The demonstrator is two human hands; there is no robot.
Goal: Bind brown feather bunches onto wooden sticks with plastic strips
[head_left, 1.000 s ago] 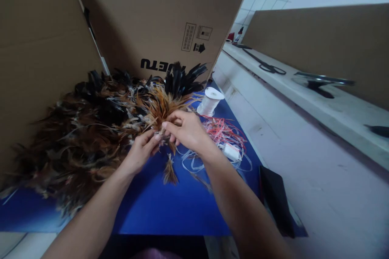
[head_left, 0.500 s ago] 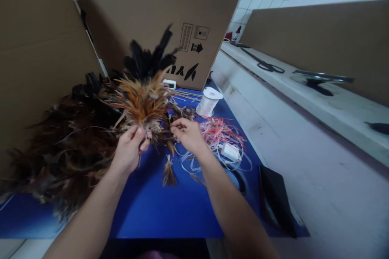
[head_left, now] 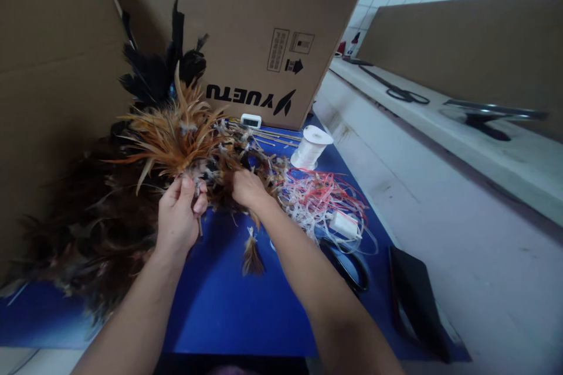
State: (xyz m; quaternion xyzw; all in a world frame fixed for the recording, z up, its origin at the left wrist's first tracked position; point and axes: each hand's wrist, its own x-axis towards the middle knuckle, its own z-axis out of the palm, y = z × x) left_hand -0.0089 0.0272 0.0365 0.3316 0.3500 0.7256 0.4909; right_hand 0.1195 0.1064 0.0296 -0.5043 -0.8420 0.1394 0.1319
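My left hand (head_left: 182,205) is closed around the base of a feather bundle (head_left: 176,129). Orange-brown feathers fan out above the grip, with long black ones rising behind them, and a thin stem pokes out below the fist. To its right, my right hand (head_left: 248,188) reaches into a heap of small loose feathers (head_left: 268,170); its fingers are hidden there and blurred. A small tied tuft of brown feathers (head_left: 252,255) lies on the blue tabletop (head_left: 237,310) just below my right wrist.
A dark feather pile (head_left: 88,234) covers the left side. Toward the right are a white spool (head_left: 311,146), tangled red and white ties (head_left: 325,193), black-handled scissors (head_left: 347,266) and a black case (head_left: 417,299). Cardboard boxes (head_left: 246,17) wall the back; a ledge (head_left: 475,146) runs along the right.
My right hand has moved left and forward into the small feathers, its fingers now out of sight. The bundle in my left hand has tipped to the left, and the camera view has shifted slightly.
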